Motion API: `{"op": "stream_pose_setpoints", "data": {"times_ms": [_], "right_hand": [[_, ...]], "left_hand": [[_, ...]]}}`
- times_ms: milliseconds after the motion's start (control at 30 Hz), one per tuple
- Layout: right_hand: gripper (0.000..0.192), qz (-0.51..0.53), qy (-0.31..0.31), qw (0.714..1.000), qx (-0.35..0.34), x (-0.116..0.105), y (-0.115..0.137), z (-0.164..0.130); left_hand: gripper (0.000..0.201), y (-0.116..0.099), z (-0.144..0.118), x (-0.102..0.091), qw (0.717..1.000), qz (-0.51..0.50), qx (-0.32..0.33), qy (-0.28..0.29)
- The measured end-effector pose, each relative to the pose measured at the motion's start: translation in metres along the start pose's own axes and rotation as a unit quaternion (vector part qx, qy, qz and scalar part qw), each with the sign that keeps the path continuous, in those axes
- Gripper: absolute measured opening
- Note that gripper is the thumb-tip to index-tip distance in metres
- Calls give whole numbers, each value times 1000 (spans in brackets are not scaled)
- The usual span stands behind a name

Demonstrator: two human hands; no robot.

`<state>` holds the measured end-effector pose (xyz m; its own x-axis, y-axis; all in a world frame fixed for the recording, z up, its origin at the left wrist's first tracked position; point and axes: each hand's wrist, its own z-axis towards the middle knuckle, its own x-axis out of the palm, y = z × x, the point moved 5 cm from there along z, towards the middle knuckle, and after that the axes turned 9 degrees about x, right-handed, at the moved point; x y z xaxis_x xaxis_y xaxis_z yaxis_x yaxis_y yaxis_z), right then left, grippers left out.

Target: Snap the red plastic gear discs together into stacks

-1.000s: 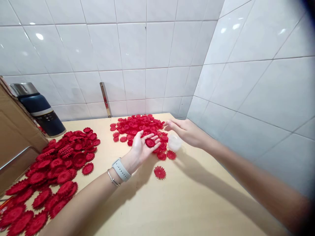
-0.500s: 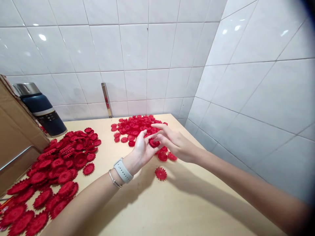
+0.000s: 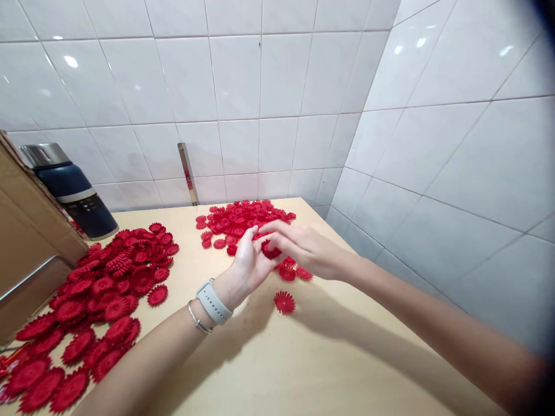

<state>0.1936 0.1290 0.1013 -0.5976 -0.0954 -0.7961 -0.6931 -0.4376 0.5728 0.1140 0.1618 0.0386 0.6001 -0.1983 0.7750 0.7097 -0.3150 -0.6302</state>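
Red and tooth-edged, a disc (image 3: 270,251) lies on the fingers of the left hand (image 3: 249,268), its upturned palm serving, I judge, as a rest under the right hand (image 3: 310,249). The left grip is spread, cradling without clamping; the right one's fingers curl over the disc, though I can't tell if they pinch. Beyond, one heap (image 3: 236,219) nears the worktop's (image 3: 243,370) far edge.

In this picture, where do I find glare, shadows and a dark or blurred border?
Head view: bright glare spots on the white wall tiles; head view: soft-edged shadows of the left arm and right arm across the table; head view: dark, blurred upper-right corner.
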Motion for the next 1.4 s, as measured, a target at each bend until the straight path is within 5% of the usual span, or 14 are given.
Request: {"op": "stream_pose_setpoints", "data": {"times_ms": [500, 1400], "right_hand": [[41, 35, 28, 999, -17, 5, -1, 9], [35, 60, -87, 994, -23, 5, -6, 6]], "left_hand": [[30, -2, -8, 2, 1000, 8, -16, 0], [46, -11, -10, 4, 1000, 18, -18, 15]]}}
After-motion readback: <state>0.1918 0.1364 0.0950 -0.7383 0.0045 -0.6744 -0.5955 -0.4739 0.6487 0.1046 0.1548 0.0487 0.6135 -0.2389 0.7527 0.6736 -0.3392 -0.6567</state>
